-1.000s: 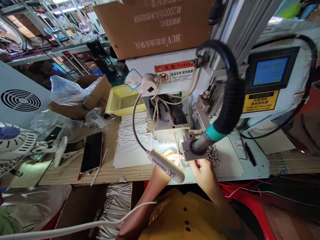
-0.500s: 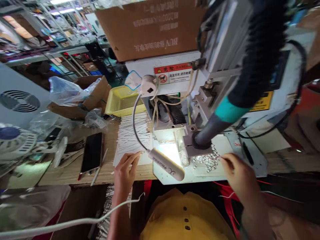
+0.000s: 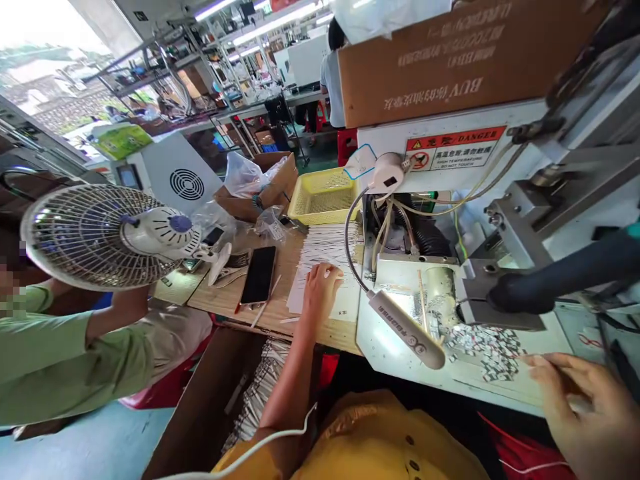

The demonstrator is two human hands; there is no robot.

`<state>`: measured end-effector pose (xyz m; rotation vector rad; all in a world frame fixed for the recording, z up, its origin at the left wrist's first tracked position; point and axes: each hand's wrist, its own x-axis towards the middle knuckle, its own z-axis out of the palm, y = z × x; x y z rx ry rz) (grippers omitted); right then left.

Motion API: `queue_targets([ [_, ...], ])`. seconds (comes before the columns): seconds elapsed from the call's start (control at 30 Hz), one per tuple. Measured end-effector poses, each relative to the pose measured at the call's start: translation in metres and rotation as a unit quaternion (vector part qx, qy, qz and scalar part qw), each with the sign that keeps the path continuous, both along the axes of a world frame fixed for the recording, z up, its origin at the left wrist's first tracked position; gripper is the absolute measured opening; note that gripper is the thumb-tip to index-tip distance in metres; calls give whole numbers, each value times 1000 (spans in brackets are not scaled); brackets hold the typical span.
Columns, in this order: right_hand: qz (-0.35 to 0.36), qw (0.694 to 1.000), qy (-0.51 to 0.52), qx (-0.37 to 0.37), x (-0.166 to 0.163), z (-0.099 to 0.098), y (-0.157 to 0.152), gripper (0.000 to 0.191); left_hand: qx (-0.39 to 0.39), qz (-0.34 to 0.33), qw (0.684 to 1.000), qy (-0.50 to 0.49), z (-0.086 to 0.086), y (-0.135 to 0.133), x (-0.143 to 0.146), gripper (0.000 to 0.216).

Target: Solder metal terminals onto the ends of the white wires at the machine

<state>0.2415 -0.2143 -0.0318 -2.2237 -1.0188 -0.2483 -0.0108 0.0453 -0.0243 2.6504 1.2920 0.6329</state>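
Observation:
My left hand (image 3: pixel 321 288) is over the layer of thin white wires (image 3: pixel 327 245) spread on paper on the wooden bench. Its fingers are curled together at the wires; whatever they grip is too small to make out. At the right, my right hand (image 3: pixel 583 400) has thumb and forefinger pinched near the edge of a pile of small white pieces with dark marks (image 3: pixel 495 350). Anything between those fingertips is hidden. The pile lies on the pale machine plate (image 3: pixel 400 360), below the metal head of the machine (image 3: pixel 490 293).
A small lamp on a bent neck (image 3: pixel 405 330) hangs between my hands. A yellow basket (image 3: pixel 325 197), a phone (image 3: pixel 259 275) and a fan (image 3: pixel 110 233) stand leftward. Below is a box of wires (image 3: pixel 200 407). A co-worker's green sleeve (image 3: pixel 45 340) shows at far left.
The view has swung left, bringing the fan and co-worker into sight. My left hand has moved farther over the wires. My right hand remains by the pile of pieces.

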Motion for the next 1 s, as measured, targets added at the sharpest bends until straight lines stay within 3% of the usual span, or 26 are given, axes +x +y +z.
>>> queue_targets([
  [0.1, 124, 967, 218, -33, -4, 0, -3, 27, -2, -20, 1000, -15, -3, 11, -1, 14],
  [0.17, 160, 935, 314, -37, -6, -3, -2, 29, 4, -26, 999, -40, -4, 14, -4, 14],
  [0.3, 124, 939, 319, 24, -6, -4, 5, 31, -9, -56, 998, -27, 0, 11, -8, 10],
  [0.5, 123, 939, 320, 31, -9, 4, 5, 28, -34, -58, 998, 20, 3, 8, -5, 10],
  [0.73, 129, 904, 404, 62, -20, 10, 15, 31, 42, -69, 986, -146, 15, -1, -8, 16],
  [0.8, 175, 882, 432, 59, -24, 13, 22, 29, -10, -90, 984, -153, 21, -14, -1, 20],
  [0.87, 225, 864, 448, 51, -29, 15, 32, 28, -117, -156, 973, -124, 21, -30, 11, 26],
  [0.93, 251, 852, 457, 54, -35, 14, 44, 27, -226, -230, 942, -94, 18, -48, 28, 30],
  [1.0, 251, 845, 468, 68, -40, 11, 54, 28, -286, -248, 919, -107, 12, -65, 46, 29],
])
